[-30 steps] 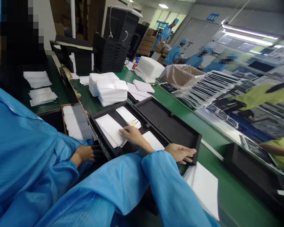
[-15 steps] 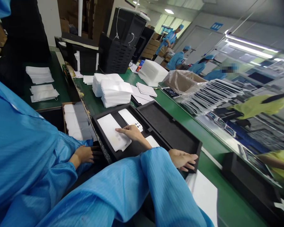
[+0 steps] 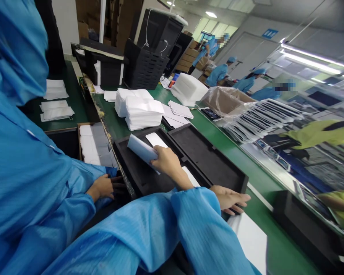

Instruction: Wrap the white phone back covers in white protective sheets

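My arms cross, so my right hand (image 3: pixel 167 162) is on the left and my left hand (image 3: pixel 231 200) on the right. A thin white pouch (image 3: pixel 143 148), tilted up over the black foam tray (image 3: pixel 132 175), is pinched in my right hand. Beside it lies a white phone (image 3: pixel 156 139), partly covered by my fingers. Another white flat piece (image 3: pixel 190 175) shows beyond my right wrist. With fingers stretched out, my left hand is at the near right corner of the tray's second half (image 3: pixel 218 162); whether it touches is unclear. White sheets (image 3: pixel 252 236) lie below it.
At my left a co-worker's hand (image 3: pixel 103 187) hangs by the table edge, near a box of white packets (image 3: pixel 91 145). Stacks of white pouches (image 3: pixel 143 112) stand behind the tray. Farther right are a plastic-lined carton (image 3: pixel 227 101), a row of white sleeves (image 3: pixel 263 118) and a black box (image 3: pixel 304 225).
My right hand has lifted and tilted the white pouch off the tray. My left hand stays near the tray's right corner. The co-worker at the left has leaned further into view.
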Action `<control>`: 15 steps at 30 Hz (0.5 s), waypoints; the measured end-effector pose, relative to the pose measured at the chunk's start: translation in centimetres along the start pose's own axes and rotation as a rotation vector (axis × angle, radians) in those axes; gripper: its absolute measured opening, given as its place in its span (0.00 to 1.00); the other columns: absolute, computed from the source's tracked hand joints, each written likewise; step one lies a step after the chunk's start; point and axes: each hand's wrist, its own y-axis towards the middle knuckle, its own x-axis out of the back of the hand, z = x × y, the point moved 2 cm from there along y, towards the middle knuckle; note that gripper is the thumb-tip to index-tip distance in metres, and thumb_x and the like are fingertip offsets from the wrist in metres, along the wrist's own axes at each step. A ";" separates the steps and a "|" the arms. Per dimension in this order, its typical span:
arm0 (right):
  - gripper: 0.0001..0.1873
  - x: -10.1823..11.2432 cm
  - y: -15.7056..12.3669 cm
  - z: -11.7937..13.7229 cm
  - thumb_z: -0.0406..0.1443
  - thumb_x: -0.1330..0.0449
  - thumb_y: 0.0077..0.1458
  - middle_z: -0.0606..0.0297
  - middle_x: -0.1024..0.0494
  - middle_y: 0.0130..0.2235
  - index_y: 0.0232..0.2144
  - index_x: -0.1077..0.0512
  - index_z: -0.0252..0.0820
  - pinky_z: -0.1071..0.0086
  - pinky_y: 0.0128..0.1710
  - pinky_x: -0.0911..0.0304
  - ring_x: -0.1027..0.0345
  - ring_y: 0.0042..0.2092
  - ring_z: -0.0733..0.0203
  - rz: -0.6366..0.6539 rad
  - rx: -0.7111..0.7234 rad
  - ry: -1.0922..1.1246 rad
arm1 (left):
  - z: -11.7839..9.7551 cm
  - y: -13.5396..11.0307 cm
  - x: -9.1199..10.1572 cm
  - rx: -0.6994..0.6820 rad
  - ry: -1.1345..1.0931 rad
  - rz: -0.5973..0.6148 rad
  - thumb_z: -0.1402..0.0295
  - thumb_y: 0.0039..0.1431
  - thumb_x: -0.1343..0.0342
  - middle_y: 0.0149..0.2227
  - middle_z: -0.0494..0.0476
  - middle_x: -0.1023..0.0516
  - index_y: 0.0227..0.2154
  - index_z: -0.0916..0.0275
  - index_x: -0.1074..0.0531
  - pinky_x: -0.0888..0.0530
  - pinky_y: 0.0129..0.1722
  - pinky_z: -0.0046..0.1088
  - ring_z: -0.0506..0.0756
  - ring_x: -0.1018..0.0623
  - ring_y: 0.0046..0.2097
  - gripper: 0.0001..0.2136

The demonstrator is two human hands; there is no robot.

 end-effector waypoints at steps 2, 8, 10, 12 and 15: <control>0.16 -0.4 -0.1 0.2 0.31 0.40 0.49 0.52 0.24 0.42 0.43 0.29 0.37 0.66 0.35 0.39 0.29 0.45 0.47 0.051 -0.007 -0.113 | 0.1 0.0 -0.6 0.025 0.013 0.008 0.59 0.62 0.59 0.27 0.62 0.22 0.30 0.64 0.27 0.26 0.27 0.40 0.60 0.23 0.26 0.18; 0.14 -1.6 0.1 1.0 0.27 0.42 0.48 0.49 0.24 0.41 0.40 0.28 0.35 0.64 0.39 0.37 0.29 0.46 0.46 0.071 0.012 -0.077 | 0.2 -0.9 -2.4 0.035 0.021 0.031 0.59 0.64 0.65 0.21 0.56 0.25 0.29 0.64 0.26 0.29 0.25 0.33 0.56 0.22 0.24 0.23; 0.11 -1.1 0.5 0.5 0.28 0.41 0.49 0.50 0.24 0.41 0.38 0.27 0.35 0.64 0.40 0.36 0.29 0.46 0.46 0.062 0.019 -0.032 | 0.1 -1.4 -3.2 0.053 0.043 0.006 0.61 0.63 0.76 0.17 0.52 0.29 0.24 0.68 0.29 0.31 0.25 0.31 0.53 0.22 0.24 0.31; 0.09 -0.4 0.9 -0.3 0.32 0.39 0.50 0.54 0.23 0.39 0.36 0.27 0.35 0.67 0.39 0.35 0.28 0.44 0.50 0.063 0.024 0.036 | -0.1 -1.9 -4.0 0.085 0.095 -0.038 0.63 0.60 0.83 0.14 0.49 0.34 0.18 0.71 0.35 0.33 0.23 0.29 0.50 0.23 0.22 0.33; 0.11 0.2 1.8 -1.7 0.36 0.35 0.48 0.59 0.22 0.34 0.35 0.28 0.36 0.70 0.32 0.34 0.27 0.34 0.57 0.161 -0.013 0.405 | -0.7 -2.4 -4.9 -0.119 0.195 -0.178 0.65 0.60 0.78 0.12 0.47 0.37 0.13 0.71 0.44 0.36 0.20 0.27 0.48 0.26 0.19 0.27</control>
